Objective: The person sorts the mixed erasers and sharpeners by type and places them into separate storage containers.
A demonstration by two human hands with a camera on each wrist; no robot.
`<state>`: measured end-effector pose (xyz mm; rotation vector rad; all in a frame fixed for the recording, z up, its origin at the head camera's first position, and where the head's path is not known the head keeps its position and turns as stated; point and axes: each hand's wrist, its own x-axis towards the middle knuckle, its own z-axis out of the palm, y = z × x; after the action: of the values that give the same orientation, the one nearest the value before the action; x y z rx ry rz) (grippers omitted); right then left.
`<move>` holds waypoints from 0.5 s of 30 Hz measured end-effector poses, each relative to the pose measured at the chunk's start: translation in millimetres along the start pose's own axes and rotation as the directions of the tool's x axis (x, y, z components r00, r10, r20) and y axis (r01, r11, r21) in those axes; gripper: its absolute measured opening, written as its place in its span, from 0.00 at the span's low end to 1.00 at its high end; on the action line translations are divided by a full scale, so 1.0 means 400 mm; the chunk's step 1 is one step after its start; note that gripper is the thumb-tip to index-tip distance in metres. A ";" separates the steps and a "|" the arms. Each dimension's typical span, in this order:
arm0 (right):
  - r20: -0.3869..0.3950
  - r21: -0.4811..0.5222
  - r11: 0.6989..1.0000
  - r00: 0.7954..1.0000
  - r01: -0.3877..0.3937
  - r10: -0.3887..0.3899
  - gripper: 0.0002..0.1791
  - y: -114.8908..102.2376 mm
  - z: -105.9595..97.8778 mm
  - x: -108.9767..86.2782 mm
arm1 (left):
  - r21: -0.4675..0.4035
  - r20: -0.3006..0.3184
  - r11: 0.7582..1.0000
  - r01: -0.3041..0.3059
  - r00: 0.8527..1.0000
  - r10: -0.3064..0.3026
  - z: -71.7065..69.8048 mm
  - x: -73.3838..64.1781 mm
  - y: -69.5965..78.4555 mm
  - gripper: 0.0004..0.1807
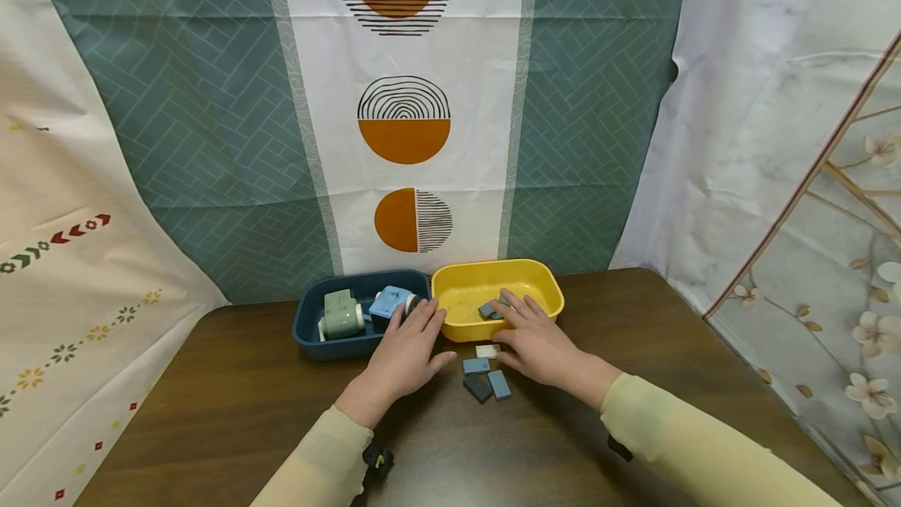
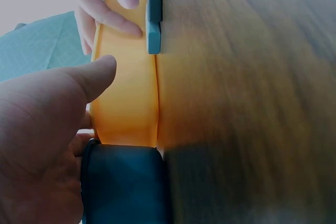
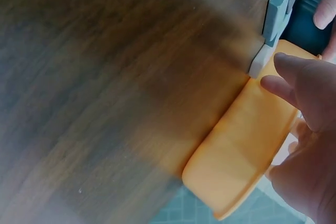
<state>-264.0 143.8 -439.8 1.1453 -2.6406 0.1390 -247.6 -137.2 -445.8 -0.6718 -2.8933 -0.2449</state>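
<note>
My left hand point(image 1: 407, 354) lies palm down over the join of a dark blue tray point(image 1: 331, 349) and a yellow tray point(image 1: 468, 332). Its fingers are straight and touch the rims there. My right hand point(image 1: 542, 343) reaches over the yellow tray's front rim with loosely bent fingers. Beneath those fingers, small blue-grey blocks point(image 1: 486, 310) lie inside the tray; contact with them is hidden. A white block point(image 1: 486, 351) sits on the table beside the right hand's lower fingertips. Nearer are two blue-grey blocks point(image 1: 499, 385) and a dark grey block point(image 1: 478, 389).
In the dark blue tray lie a green rounded object point(image 1: 342, 315) and a light blue and black object point(image 1: 390, 303), their kinds unclear. The brown wooden table point(image 1: 267, 413) ends at a patterned hanging cloth point(image 1: 211, 139) behind the trays.
</note>
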 end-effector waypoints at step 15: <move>-0.012 0.006 1.000 1.000 -0.004 0.004 0.11 0.003 0.021 0.012 | 0.001 0.006 1.000 0.003 1.000 -0.003 0.000 0.001 0.000 0.45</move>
<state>-269.9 139.6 -446.6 1.1377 -2.6339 0.1545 -248.2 -137.1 -445.7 -0.6696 -2.9003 -0.2419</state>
